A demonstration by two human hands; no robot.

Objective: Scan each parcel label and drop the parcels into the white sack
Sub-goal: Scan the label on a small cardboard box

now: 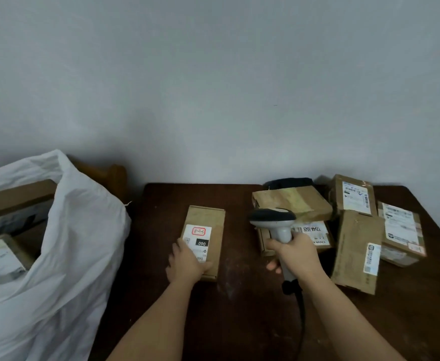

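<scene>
Item 1. White sack (65, 243): stands at far left, beside the worktop (239, 295), mouth open and slumped. Parcels already inside, labels partly showing. Judged ready to receive the next drop; the mouth faces up and toward the person, so a short carry leftward should do.

Item 2. Small brown parcel (203, 241): lies flat on the worktop, alone, between the sack and the pile. White label (197, 242) faces up, printed "090", with a red-boxed handwritten mark.

Item 3. Left hand (186, 263): rests on the near end of this parcel, fingers curled over its near-left edge, covering the label's lower corner. Advice: slide the fingers clear of the label so any barcode lies open.

Item 4. Scanner (276, 225): grey handle, dark head, cable trailing toward the person. Right hand (295, 256) wrapped tight round the handle. The head sits just right of the parcel; it likely needs turning left and down onto the label.

Item 5. Parcel pile (344, 225): several brown cartons stacked loosely at right, judged unscanned.
</scene>
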